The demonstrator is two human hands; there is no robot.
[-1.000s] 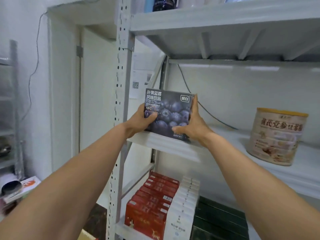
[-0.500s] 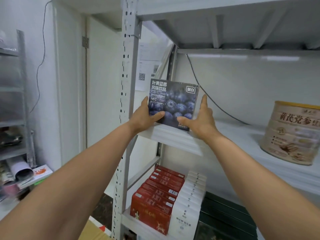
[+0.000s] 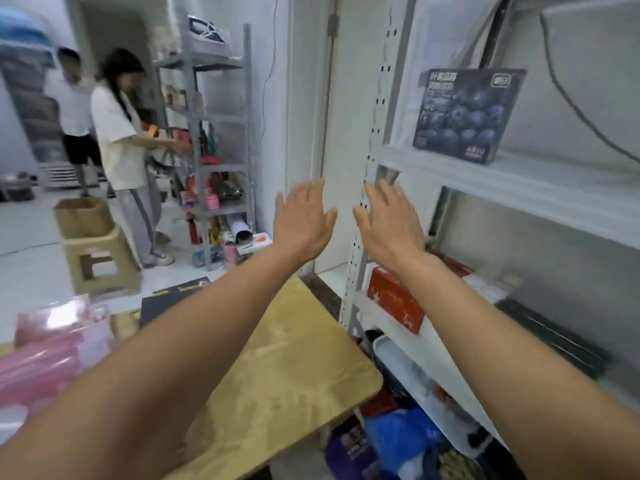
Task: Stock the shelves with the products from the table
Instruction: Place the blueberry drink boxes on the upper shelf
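Stock outstanding (pink packs) lies on the surface, down-left of the hands; left grip nearer, right grip alongside, both empty, fingers spread.

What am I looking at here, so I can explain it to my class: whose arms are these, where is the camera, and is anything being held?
There is no machine: these are a person's two bare arms, filmed by a camera worn on their head, looking forward and down. The left hand and right hand are open and hold nothing. A blueberry drink box stands on the white shelf. Below is a wooden table; pink packages and a flat black box lie toward its left.
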